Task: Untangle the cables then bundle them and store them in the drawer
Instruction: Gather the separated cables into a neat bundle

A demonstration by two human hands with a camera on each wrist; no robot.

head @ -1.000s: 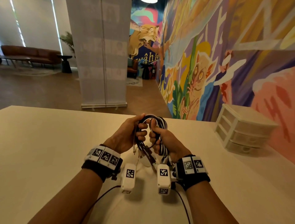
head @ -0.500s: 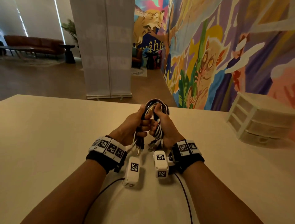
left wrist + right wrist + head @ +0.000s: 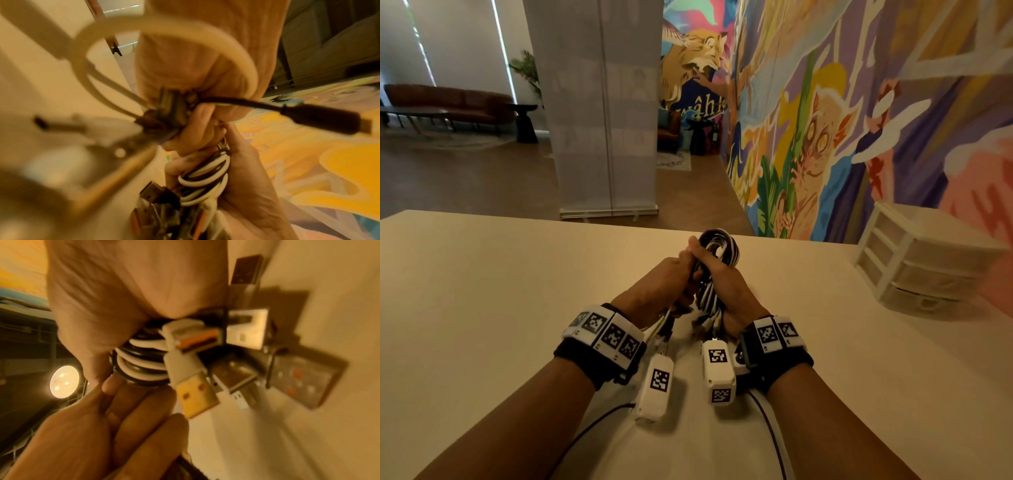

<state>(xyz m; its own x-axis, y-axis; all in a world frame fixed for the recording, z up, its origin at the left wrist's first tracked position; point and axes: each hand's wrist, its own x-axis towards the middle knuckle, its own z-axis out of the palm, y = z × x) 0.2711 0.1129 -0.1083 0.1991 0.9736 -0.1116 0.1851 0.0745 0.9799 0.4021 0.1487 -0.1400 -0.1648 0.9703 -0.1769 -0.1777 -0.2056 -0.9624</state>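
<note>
A bundle of black and white cables (image 3: 717, 250) is held upright above the table (image 3: 482, 291), its loops sticking out above both fists. My left hand (image 3: 671, 277) grips the left side of the bundle. My right hand (image 3: 717, 277) grips the right side, thumb up against the loops. Several plug ends (image 3: 705, 325) hang below the hands. In the left wrist view a black plug (image 3: 320, 119) and a white loop (image 3: 164, 37) stick out of the fist. The right wrist view shows coiled cables (image 3: 141, 363) and a white USB plug (image 3: 193, 386).
A small white drawer unit (image 3: 928, 263) with three shut drawers stands at the table's right, against the painted wall (image 3: 859, 102). Beyond the table's far edge stand a white banner (image 3: 602, 120) and, far left, a sofa (image 3: 448, 102).
The two hands have closed together around the bundle, squeezing the cable strands into a tighter bunch. The head view has tilted, so the drawer unit sits further right.
</note>
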